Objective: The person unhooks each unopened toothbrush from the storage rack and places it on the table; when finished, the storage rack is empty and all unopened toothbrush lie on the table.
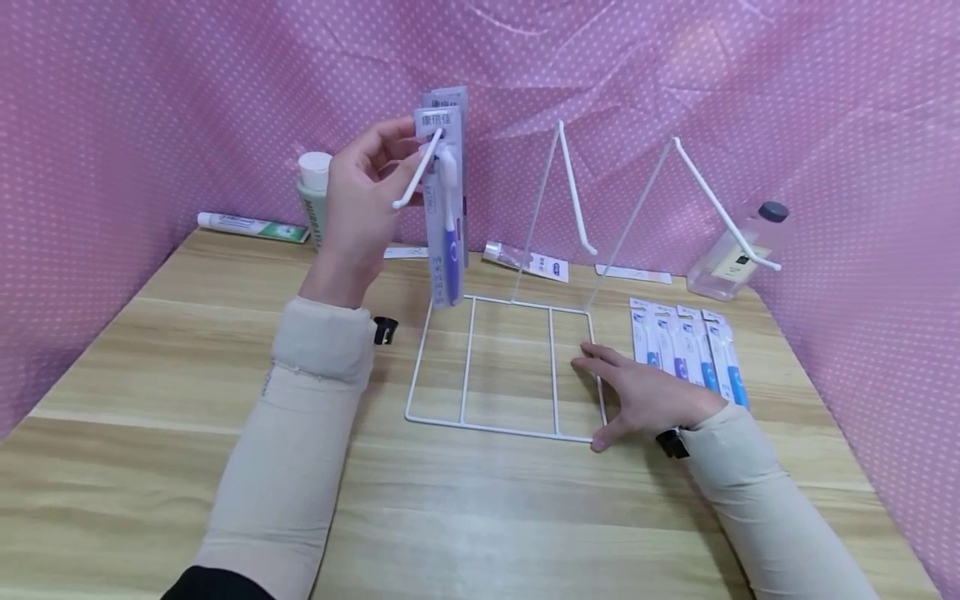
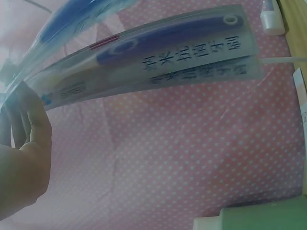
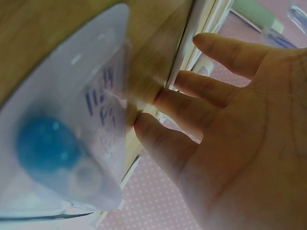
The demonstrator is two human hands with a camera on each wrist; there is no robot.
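A white wire display rack [image 1: 510, 430] stands on the wooden table, with three prongs rising at its back. On its left prong [image 1: 417, 175] hang packaged toothbrushes [image 1: 452, 258], one behind another. My left hand [image 1: 356, 204] pinches the front pack near its top, beside the prong; the left wrist view shows the hanging packs [image 2: 168, 52] extending away from the fingers. Over the right side of the rack's base, my right hand [image 1: 648, 396] rests with fingers spread, touching the frame and table. The middle prong [image 1: 573, 187] and right prong [image 1: 716, 204] carry nothing.
Several packaged toothbrushes [image 1: 686, 346] lie in a row right of the rack. Behind are a toothpaste tube [image 1: 255, 226], a green bottle with white cap [image 1: 313, 187], another tube [image 1: 536, 262] and a clear bottle [image 1: 731, 258]. Pink dotted cloth [image 1: 480, 50] surrounds the table.
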